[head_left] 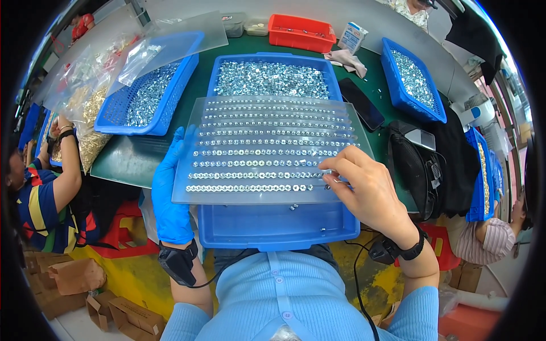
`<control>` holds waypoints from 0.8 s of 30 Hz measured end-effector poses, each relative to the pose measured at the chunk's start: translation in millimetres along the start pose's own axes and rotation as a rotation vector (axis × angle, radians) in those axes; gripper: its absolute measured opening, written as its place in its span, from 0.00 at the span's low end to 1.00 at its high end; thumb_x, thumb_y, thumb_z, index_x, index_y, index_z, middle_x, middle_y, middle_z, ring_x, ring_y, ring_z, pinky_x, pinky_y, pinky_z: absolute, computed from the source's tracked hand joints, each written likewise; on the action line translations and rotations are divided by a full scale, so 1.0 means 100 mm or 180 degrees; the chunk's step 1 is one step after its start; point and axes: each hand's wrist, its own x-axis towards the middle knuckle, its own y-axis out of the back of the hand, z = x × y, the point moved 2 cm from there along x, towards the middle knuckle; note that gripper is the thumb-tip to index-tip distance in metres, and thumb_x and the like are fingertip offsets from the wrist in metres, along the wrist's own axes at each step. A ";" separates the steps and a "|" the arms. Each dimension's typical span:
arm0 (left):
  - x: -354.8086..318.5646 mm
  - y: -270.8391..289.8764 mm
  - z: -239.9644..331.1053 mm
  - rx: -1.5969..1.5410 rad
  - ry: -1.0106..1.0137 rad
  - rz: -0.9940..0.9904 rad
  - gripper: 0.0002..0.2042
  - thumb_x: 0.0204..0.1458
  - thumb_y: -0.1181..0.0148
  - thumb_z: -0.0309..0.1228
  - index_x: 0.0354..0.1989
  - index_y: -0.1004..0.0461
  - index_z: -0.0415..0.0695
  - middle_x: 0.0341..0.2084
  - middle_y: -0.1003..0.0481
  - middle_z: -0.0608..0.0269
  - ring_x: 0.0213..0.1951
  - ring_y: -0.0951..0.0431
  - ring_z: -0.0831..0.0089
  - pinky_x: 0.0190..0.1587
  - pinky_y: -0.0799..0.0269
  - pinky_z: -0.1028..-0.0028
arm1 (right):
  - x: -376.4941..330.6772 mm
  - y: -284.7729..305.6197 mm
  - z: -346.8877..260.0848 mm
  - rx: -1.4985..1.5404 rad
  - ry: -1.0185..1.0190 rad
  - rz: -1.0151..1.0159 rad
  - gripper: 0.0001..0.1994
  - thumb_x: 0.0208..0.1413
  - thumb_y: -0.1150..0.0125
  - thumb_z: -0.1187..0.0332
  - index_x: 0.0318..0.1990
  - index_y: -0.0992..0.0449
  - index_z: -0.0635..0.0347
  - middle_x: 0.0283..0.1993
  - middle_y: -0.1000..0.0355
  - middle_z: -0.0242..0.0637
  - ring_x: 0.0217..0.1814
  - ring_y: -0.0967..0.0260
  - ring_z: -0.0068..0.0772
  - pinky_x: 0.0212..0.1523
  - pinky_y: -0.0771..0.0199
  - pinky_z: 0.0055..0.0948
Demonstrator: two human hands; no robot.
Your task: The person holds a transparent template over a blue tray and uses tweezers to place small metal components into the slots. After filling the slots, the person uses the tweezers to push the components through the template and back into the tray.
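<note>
A translucent plastic sheet (244, 198) lies over a blue tray (278, 233) in front of me, carrying several rows of small shiny metal nuts (256, 187). My left hand (170, 196), in a blue glove, grips the sheet's left edge; its fingers are partly hidden beneath it. Over the right end of the nearest rows is my bare right hand (369, 184), with thumb and fingers curled into a pinch. Bits of shiny metal show by those fingertips, but what they hold is too small to name. A few loose metal pieces lie in the tray.
Behind the sheet stands a blue bin (270, 57) heaped with metal pieces, with blue baskets (170, 116) (424, 113) on either side. A black phone (361, 105), a red box (301, 35) and a black bag (409, 167) are also there. Co-workers sit left and right.
</note>
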 end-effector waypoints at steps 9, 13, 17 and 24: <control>0.01 -0.01 0.00 -0.0078 0.0098 0.0030 0.23 0.64 0.48 0.28 0.67 0.40 0.40 0.63 0.33 0.55 0.60 0.28 0.65 0.63 0.30 0.66 | 0.00 0.10 0.06 -0.0061 0.0025 0.0215 0.07 0.55 0.37 0.77 0.41 0.21 0.63 0.34 0.30 0.38 0.31 0.28 0.33 0.31 0.28 0.30; 0.00 -0.01 0.00 -0.0100 0.0067 0.0129 0.24 0.65 0.48 0.29 0.68 0.41 0.40 0.63 0.33 0.54 0.61 0.29 0.64 0.64 0.31 0.66 | -0.06 0.27 0.01 0.0160 -0.0164 0.0327 0.06 0.57 0.39 0.75 0.42 0.21 0.65 0.33 0.31 0.37 0.31 0.30 0.29 0.30 0.31 0.27; -0.03 -0.04 0.00 0.0085 -0.0012 0.0153 0.24 0.65 0.49 0.29 0.69 0.42 0.40 0.64 0.34 0.54 0.61 0.29 0.64 0.65 0.32 0.65 | -0.20 0.43 0.03 0.0805 -0.0120 0.0650 0.11 0.65 0.45 0.68 0.40 0.21 0.67 0.34 0.32 0.38 0.29 0.32 0.25 0.28 0.33 0.23; 0.01 0.00 0.03 0.0097 0.0062 0.0190 0.25 0.65 0.49 0.29 0.69 0.42 0.41 0.63 0.33 0.53 0.60 0.28 0.64 0.63 0.30 0.65 | -0.65 0.68 0.08 0.2190 -0.0506 0.1096 0.24 0.72 0.58 0.55 0.38 0.22 0.68 0.36 0.33 0.39 0.28 0.32 0.23 0.25 0.33 0.18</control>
